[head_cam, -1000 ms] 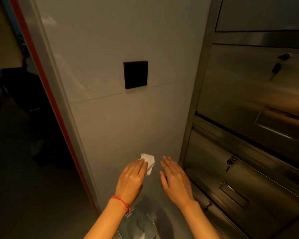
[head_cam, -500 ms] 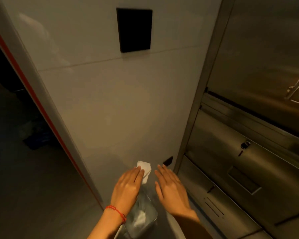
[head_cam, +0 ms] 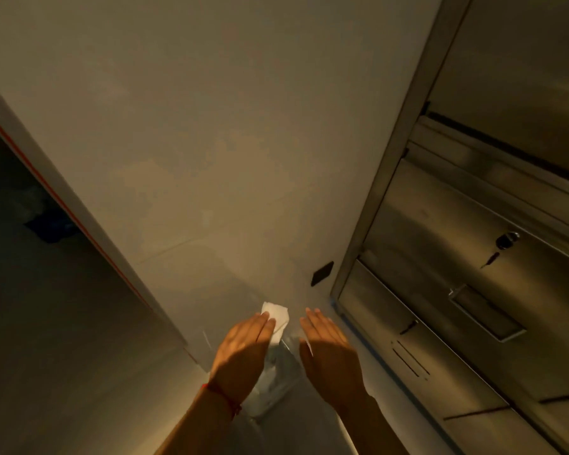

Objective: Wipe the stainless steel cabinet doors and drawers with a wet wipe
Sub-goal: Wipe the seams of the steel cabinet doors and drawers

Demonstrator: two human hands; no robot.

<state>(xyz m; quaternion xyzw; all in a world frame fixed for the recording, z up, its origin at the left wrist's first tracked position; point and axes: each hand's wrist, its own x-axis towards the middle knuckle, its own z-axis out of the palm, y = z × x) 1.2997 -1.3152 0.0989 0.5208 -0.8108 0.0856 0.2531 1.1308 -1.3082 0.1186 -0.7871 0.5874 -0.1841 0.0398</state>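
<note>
**Two hands above a clear bin, white wipe at the left fingertips**

Nearest the camera, both forearms reach forward, backs of the hands up. The left hand (head_cam: 243, 349) wears a thin red string bracelet (head_cam: 225, 397) at the wrist. Its fingers lie straight and together, and the white wet wipe (head_cam: 276, 318) sticks out past the fingertips; whether the thumb pinches it from beneath cannot be told, since the palm side is hidden. The right hand (head_cam: 330, 353) is just to the right of the wipe, apart from it, fingers straight and close together, holding nothing that can be seen.

Directly below the wipe and between the two hands stands a transparent bin (head_cam: 273, 382), pale crumpled contents showing faintly through its wall. It sits on the floor against a light wall panel (head_cam: 211, 142).

Behind the wipe the wall panel rises across most of the view. A small dark rectangular plate (head_cam: 322, 273) is set low on it, up and to the right of the wipe. Left of the wipe, the panel's edge carries a red stripe (head_cam: 63, 205), with a dim floor area beyond.

Well to the right of the wipe is the stainless steel cabinet (head_cam: 440, 257). Its lower drawer front has a recessed handle (head_cam: 486, 315) and a lock with a key hanging from it (head_cam: 506, 241). Another steel door sits farther up, partly cut off.
</note>
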